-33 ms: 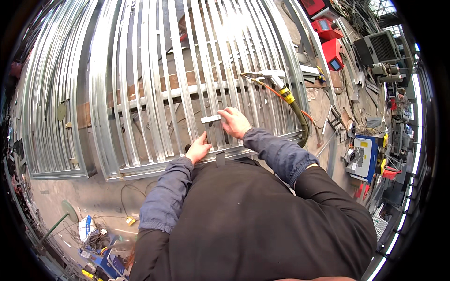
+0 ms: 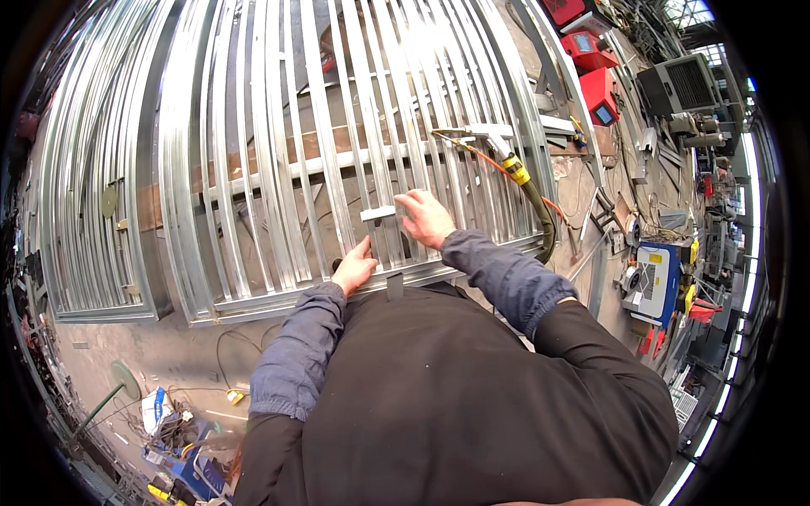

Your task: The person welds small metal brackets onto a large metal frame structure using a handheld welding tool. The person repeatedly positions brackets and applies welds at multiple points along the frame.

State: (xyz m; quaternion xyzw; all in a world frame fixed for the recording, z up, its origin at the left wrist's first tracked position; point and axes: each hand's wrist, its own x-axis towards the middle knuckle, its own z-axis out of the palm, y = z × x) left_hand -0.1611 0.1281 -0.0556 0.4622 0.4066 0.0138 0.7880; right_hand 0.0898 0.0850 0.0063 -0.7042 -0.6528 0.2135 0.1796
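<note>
A large frame of bright metal bars [image 2: 287,202] lies in front of me. Across a few of its bars, close to the near edge, rests a short pale metal piece [image 2: 377,214] with a darker part below it. My right hand [image 2: 429,221] hovers just right of this piece, fingers apart and curved, a small gap between. Below and left of it, my left hand [image 2: 354,270] lies on the bars near the edge rail, its index finger stretched forward. No object shows in either hand. A dark flat strip [image 2: 395,287] stands at the rail before my body.
A welding torch [image 2: 489,131] with a yellow-banded dark hose [image 2: 531,194] lies on the right part of the frame. Another barred frame [image 2: 101,202] is at left. Red machines [image 2: 599,97] and a blue-white machine [image 2: 656,282] stand right. Cables and a blue unit [image 2: 198,468] sit lower left.
My right hand has come slightly away from the short metal piece, its fingers a little more spread. The left hand stays almost in place.
</note>
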